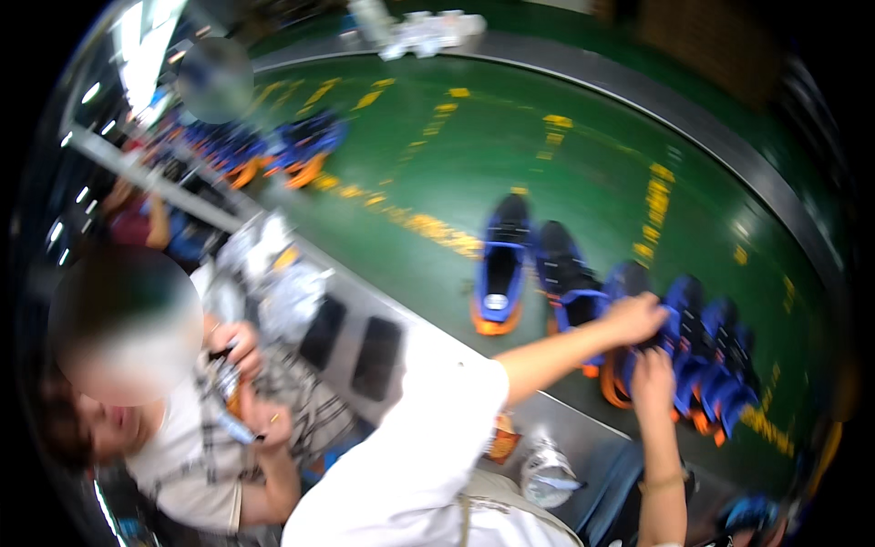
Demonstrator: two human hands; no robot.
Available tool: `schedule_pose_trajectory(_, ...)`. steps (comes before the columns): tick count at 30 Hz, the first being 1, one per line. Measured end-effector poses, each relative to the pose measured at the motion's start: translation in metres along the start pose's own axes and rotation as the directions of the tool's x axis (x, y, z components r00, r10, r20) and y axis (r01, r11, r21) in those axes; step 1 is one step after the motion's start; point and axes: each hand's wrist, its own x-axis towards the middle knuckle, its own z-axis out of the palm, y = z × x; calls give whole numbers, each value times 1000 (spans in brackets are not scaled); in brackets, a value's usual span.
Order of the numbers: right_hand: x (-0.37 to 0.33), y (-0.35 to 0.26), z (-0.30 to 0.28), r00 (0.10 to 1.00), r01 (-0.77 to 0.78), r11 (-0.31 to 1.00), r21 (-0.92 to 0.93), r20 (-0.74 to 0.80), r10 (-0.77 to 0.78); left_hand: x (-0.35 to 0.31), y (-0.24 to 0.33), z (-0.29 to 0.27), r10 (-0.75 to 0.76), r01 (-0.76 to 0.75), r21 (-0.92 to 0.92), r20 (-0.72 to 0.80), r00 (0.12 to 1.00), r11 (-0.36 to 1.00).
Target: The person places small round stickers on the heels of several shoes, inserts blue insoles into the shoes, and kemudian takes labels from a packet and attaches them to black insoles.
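A blue and black shoe with an orange sole (pixel 618 387) is on the green surface, within a row of similar shoes. My left hand (pixel 635 319) reaches across to its upper, fingers bent around the opening. Close below, my right hand (pixel 653 376) has its fingers curled at the shoe's near side. Blur and the hands partly hide where the fingers grip. To the left are two more such shoes, one upright and apart (pixel 501 269), the other (pixel 567 273) nearer my hands. Several others (pixel 697 351) stand packed to the right.
The green surface (pixel 401 173) carries yellow markings and more shoes (pixel 305 146) far left. Along its near side runs a grey metal ledge (pixel 424 333) with dark flat pieces (pixel 376 357) and clear plastic bags (pixel 273 264). At left, a co-worker's hands (pixel 246 351) handle a small item.
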Motion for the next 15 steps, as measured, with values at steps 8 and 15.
schedule_pose_trajectory(8,12,-1,-39,874,-128,987,-93,460,157,-16,-12,-11,88,-88,-193,-12,996,977)
schedule_pose_trajectory(15,25,32,9,898,221,960,-169,419,-133,-7,-12,-13,170,-164,-153,26,985,974)
